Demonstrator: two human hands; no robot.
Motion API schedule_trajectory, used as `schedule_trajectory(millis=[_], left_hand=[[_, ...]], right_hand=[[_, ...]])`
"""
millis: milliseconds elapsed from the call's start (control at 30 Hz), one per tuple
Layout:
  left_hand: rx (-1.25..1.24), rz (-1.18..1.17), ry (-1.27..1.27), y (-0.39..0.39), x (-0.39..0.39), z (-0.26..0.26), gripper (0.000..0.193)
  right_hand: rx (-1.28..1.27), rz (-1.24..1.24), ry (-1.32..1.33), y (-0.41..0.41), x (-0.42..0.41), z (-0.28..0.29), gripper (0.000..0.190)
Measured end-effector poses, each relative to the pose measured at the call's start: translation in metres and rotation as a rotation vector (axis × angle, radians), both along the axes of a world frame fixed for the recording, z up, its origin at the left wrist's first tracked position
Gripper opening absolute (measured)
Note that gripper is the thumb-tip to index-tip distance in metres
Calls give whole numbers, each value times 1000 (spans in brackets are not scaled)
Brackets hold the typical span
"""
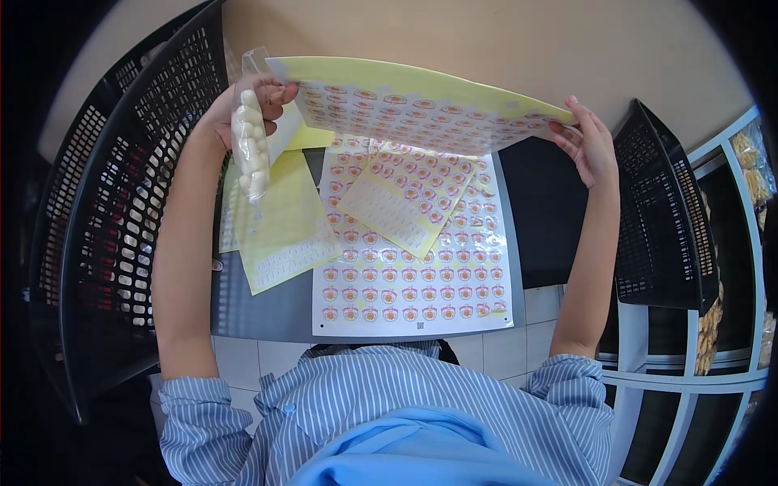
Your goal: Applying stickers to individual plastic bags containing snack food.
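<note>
A sticker sheet (395,109) with rows of printed labels and a yellow border is stretched above the table between my hands. My left hand (270,100) pinches its left end. A clear plastic packet (250,146) of pale, rounded pieces hangs by that same hand, its exact grip hard to see. The sheet's right corner is between the thumb and fingers of my right hand (586,146). Below lies a large white label sheet (389,294). On top of it rests a partly used yellow sticker piece (410,197), and left of that lies yellow backing paper (285,225).
Tall black perforated baskets (121,182) stand close beside my left arm, with things inside. Another black basket (659,212) is to the right, near white-framed shelves (693,379) holding packaged goods (753,161). The grey tabletop (261,313) ends just before my body.
</note>
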State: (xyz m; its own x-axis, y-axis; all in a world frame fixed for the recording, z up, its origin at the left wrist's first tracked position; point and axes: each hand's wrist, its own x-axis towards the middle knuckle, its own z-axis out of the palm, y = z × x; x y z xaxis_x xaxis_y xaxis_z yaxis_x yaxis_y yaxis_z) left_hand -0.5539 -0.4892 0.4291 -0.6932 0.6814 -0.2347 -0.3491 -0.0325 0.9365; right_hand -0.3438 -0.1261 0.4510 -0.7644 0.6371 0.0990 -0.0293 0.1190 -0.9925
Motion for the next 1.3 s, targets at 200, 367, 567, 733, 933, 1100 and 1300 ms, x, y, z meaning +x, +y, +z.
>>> schedule_trajectory(millis=[200, 367, 567, 733, 933, 1100, 1300], left_hand=[[73, 80, -83, 5, 19, 18, 21], [184, 55, -133, 16, 50, 40, 23], [202, 32, 174, 5, 73, 53, 26], [-162, 121, 527, -35, 56, 17, 20], [-333, 233, 500, -83, 16, -63, 19], [-483, 335, 639, -84, 25, -98, 19], [-616, 437, 701, -71, 31, -109, 17]], right_hand=[[42, 2, 54, 9, -2, 16, 38], [59, -93, 241, 38, 11, 51, 32], [148, -103, 523, 21, 20, 69, 22], [249, -33, 431, -14, -5, 11, 19], [225, 120, 255, -53, -58, -86, 27], [370, 83, 234, -93, -69, -135, 25], [297, 74, 192, -116, -64, -167, 17]])
